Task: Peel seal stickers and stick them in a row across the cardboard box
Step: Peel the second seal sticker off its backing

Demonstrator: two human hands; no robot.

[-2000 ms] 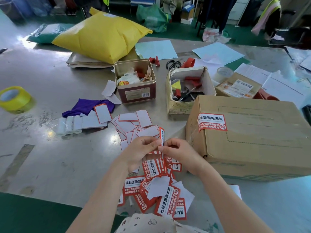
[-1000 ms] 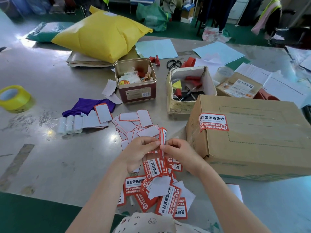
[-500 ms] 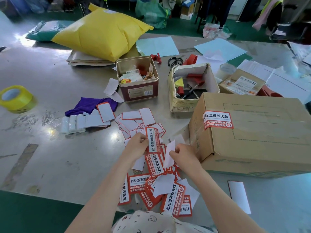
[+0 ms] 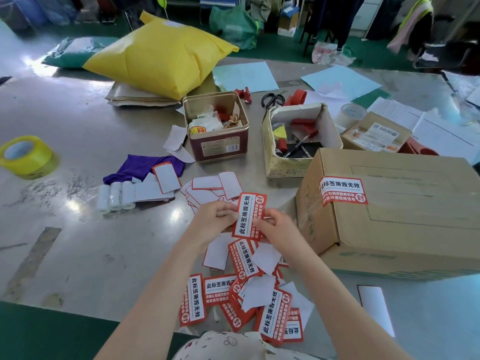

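- Loose pile of red-and-white seal stickers (image 4: 244, 302) on grey table (image 4: 85, 242), below the grip.
- Left hand (image 4: 213, 222) and right hand (image 4: 278, 229) pinch one red rectangular seal sticker (image 4: 248, 216), face up.
- Brown cardboard box (image 4: 405, 216) right of grip, one stuck red seal label (image 4: 343, 191) on its top.

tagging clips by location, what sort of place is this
Probably a packing or shipping workroom: a brown cardboard box bearing a red seal sticker, a roll of yellow packing tape, and a stuffed yellow mailer bag on a scuffed grey worktable.
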